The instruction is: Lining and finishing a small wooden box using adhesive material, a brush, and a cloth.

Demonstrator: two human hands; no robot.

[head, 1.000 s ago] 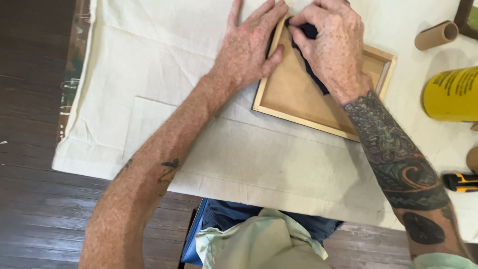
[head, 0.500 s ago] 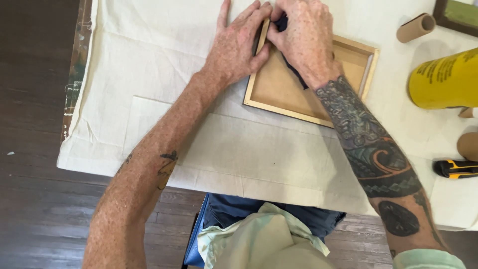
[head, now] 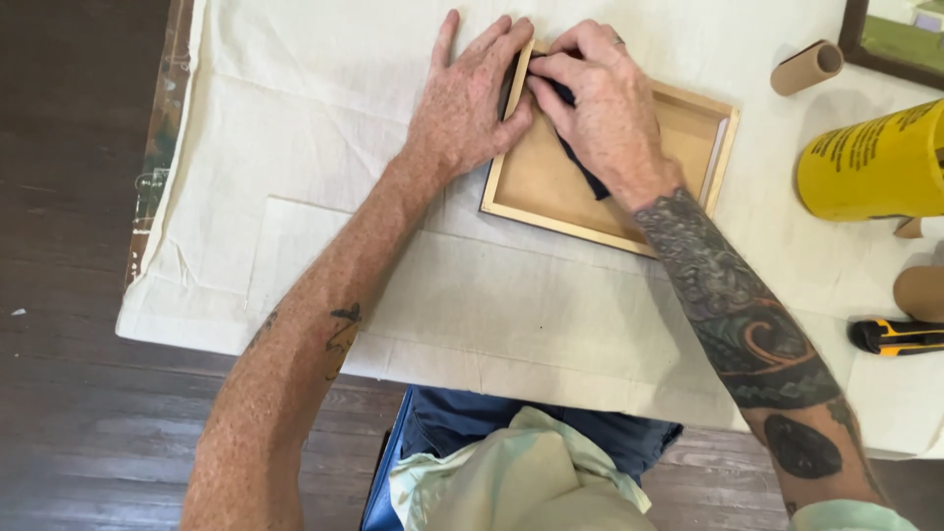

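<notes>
A shallow light wooden frame (head: pixel 688 211) with a tan backing lies face down on a cream canvas cloth (head: pixel 295 147). My left hand (head: pixel 467 98) lies flat with fingers spread on the cloth, pressing against the frame's left edge. My right hand (head: pixel 600 103) is inside the frame near its upper left corner, pinching a dark, thin tool (head: pixel 580 167) that runs diagonally under my palm. Much of the tool is hidden by the hand.
A yellow cylinder container (head: pixel 870 167) lies at the right. A cardboard tube (head: pixel 806 67) sits above it, next to a dark-framed picture (head: pixel 895 34). A yellow and black utility knife (head: pixel 900 336) lies at the right edge. Dark wooden floor (head: pixel 69 246) shows at the left.
Both hands stay on the frame's upper left corner with the dark tool. The view has shifted slightly, so the frame sits a little further left and higher than before.
</notes>
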